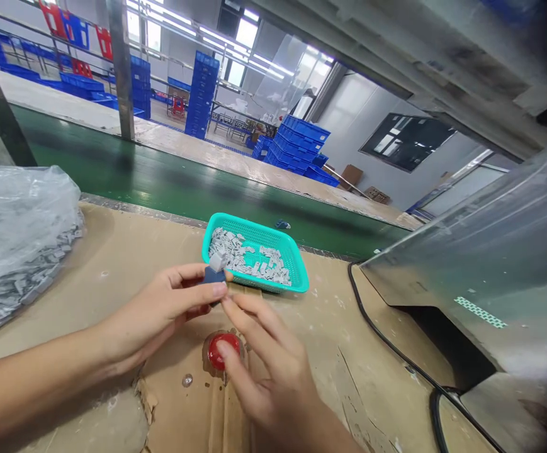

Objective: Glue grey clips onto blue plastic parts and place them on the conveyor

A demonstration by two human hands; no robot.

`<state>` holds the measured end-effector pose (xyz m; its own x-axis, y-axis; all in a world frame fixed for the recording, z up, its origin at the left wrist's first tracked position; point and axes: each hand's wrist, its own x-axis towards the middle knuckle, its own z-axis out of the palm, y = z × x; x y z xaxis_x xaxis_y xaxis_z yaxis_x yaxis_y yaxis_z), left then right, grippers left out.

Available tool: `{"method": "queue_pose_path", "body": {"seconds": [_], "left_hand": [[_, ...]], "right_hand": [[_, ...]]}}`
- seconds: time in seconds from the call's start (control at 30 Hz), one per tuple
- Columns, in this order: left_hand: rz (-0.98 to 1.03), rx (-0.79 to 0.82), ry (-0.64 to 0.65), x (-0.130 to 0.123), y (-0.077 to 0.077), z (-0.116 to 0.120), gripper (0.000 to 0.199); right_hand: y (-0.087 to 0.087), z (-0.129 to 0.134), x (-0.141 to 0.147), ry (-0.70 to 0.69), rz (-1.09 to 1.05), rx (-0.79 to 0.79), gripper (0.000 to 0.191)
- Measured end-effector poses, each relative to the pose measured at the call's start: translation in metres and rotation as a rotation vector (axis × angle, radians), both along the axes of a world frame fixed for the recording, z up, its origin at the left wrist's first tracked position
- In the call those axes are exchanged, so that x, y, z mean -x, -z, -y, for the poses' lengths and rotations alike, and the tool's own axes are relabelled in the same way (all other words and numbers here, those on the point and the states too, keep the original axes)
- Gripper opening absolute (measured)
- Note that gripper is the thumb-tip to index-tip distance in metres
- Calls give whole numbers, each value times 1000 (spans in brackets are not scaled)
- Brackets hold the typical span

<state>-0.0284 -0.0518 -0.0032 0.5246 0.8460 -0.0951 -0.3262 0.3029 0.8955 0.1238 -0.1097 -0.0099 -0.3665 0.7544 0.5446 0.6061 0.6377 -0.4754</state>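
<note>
My left hand [174,299] pinches a small dark blue piece [214,275] with a light grey part [217,260] on its top. Close beside it, the fingertips of my right hand [268,346] meet the lower edge of the blue piece, the thumb held apart; whether they grip anything is hidden. Below the thumb a round red object [221,351] sits on the cardboard in a wet patch. Behind my hands stands a turquoise basket [301,267] holding many small light grey pieces [273,264].
A clear plastic bag [18,233] of grey pieces lies at the left. A green conveyor belt [169,182] runs across behind the cardboard-covered table [311,340]. A black cable [386,340] and a metal machine housing [490,270] are at the right. Blue crates [296,145] stand beyond.
</note>
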Motion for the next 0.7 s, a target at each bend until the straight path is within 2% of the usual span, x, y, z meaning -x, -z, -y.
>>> {"method": "queue_pose_path", "body": {"seconds": [0.13,0.23,0.3,0.33,0.37,0.43,0.53,0.6,0.7], "left_hand": [[-25,6,-133,4,-4,-15,27],[-39,-19,-223,10,1,-30,26],[-76,-75,-269,14,5,-42,24],[-129,-132,-293,16,7,-49,23],[-250,-234,-316,19,8,-56,24],[-631,-509,-356,23,9,-75,30],[-1156,-836,-378,29,6,-117,34],[-1304,-911,-355,33,5,-151,33],[-1498,-967,-285,34,9,-197,43]], "right_hand": [[4,-17,-6,-24,-3,-24,45],[1,-45,-28,135,43,-12,31],[-1,-70,-50,267,177,72,26],[-1,-83,-61,291,230,118,25],[-1,-96,-71,305,271,158,26],[1,-117,-89,310,331,235,30],[5,-135,-101,283,399,336,33],[8,-138,-101,270,414,369,30],[10,-137,-97,277,407,379,31]]}}
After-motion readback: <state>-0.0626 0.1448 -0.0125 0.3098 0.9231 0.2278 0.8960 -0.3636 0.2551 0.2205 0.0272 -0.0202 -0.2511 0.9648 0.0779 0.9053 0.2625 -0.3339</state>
